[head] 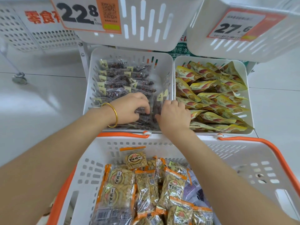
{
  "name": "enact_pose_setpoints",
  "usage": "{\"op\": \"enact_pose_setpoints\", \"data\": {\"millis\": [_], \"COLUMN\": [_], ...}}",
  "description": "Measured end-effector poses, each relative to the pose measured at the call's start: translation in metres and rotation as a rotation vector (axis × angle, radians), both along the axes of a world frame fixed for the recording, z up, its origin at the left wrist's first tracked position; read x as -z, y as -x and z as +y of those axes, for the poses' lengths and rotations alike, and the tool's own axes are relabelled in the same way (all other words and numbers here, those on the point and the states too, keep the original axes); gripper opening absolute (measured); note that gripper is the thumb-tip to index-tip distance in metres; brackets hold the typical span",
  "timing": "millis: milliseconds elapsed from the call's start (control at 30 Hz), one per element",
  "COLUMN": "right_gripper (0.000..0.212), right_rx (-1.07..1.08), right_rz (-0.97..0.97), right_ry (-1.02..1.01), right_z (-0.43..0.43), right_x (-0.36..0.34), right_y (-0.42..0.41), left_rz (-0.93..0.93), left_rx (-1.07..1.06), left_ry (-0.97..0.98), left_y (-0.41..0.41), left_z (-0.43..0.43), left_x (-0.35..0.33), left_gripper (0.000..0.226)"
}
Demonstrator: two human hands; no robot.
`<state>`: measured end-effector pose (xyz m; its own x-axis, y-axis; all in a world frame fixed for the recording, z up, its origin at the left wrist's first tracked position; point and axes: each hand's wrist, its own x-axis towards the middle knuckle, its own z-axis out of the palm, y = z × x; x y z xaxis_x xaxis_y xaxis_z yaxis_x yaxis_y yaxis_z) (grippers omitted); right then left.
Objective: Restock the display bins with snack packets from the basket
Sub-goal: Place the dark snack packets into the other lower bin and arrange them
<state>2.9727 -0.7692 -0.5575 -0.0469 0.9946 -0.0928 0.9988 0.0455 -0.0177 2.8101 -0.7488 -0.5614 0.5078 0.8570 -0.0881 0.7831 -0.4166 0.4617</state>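
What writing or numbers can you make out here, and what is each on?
"22" plus small "8": left price tag, upper left bin.
"27.6": right price tag, upper right bin.
"零食": red, on the white panel.
"DRINKING": green box at the back.
"中栗", seemingly: yellow packets.
"百里挑一", seemingly: orange-edged packets in the basket.
Tags' small print, dark packets' labels: too blurred.
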Motion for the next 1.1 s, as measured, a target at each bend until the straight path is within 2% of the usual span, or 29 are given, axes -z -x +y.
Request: {"op": "enact_pose_setpoints", "data": {"millis": [33, 100, 167, 200, 333, 433, 567, 633, 700, 733, 867, 933, 1000, 1100], "right_gripper": [0.052, 0.066, 0.080, 0.083, 0.080, 0.063, 0.059, 0.067, 0.081, 0.080, 0.055, 0.048, 0.040, 0.035], "right_rx": [-0.006, -0.060, -0.216, -0.286, -0.331, -0.330, -0.282, -0.268, -0.259, -0.252, -0.157, -0.072, -0.011, -0.022], "right_rz": [0.022, 0.086, 0.119, 0.120, 0.000, -0.116, -0.102, -0.028, 0.142, 0.239, 0.600, 0.691, 0.717, 0.652], "right_ry": [0.048, -0.024, -0.103, -0.075, 0.015, 0.012, 0.042, 0.097, 0.190, 0.189, 0.005, 0.110, 0.299, 0.539], "right_z": [0.001, 0.002, 0.005, 0.009, 0.027, 0.033, 0.036, 0.037, 0.029, 0.019, -0.057, -0.105, -0.141, -0.180], "right_x": [-0.004, -0.012, -0.013, -0.013, -0.008, -0.005, 0.000, -0.002, -0.020, -0.033, -0.070, -0.073, -0.063, -0.045], "right_y": [-0.004, -0.011, -0.014, -0.014, -0.008, 0.000, 0.008, 0.010, 0.003, -0.006, -0.067, -0.099, -0.127, -0.150], "left_rz": [0.007, 0.073, 0.102, 0.087, 0.035, -0.032, -0.065, -0.063, -0.075, -0.083, -0.152, -0.207, -0.218, -0.091], "left_rx": [-0.005, 0.009, 0.045, 0.055, 0.044, -0.068, -0.152, -0.177, -0.208, -0.226, -0.315, -0.344, -0.344, -0.262], "left_ry": [-0.050, -0.113, -0.095, -0.073, -0.087, -0.135, -0.093, -0.085, -0.093, -0.097, -0.118, -0.118, -0.084, 0.045], "left_y": [-0.001, -0.006, -0.012, -0.013, -0.013, -0.015, -0.015, -0.017, -0.019, -0.021, -0.031, -0.044, -0.060, -0.084], "left_z": [0.000, -0.001, 0.000, 0.000, -0.001, -0.001, -0.002, -0.008, -0.018, -0.024, -0.060, -0.087, -0.116, -0.156], "left_x": [0.000, 0.006, 0.014, 0.017, 0.018, 0.013, 0.006, 0.001, -0.007, -0.012, -0.030, -0.037, -0.042, -0.041], "left_gripper": [0.043, 0.055, 0.065, 0.067, 0.053, 0.038, 0.029, 0.027, 0.026, 0.027, 0.028, 0.028, 0.029, 0.029]}}
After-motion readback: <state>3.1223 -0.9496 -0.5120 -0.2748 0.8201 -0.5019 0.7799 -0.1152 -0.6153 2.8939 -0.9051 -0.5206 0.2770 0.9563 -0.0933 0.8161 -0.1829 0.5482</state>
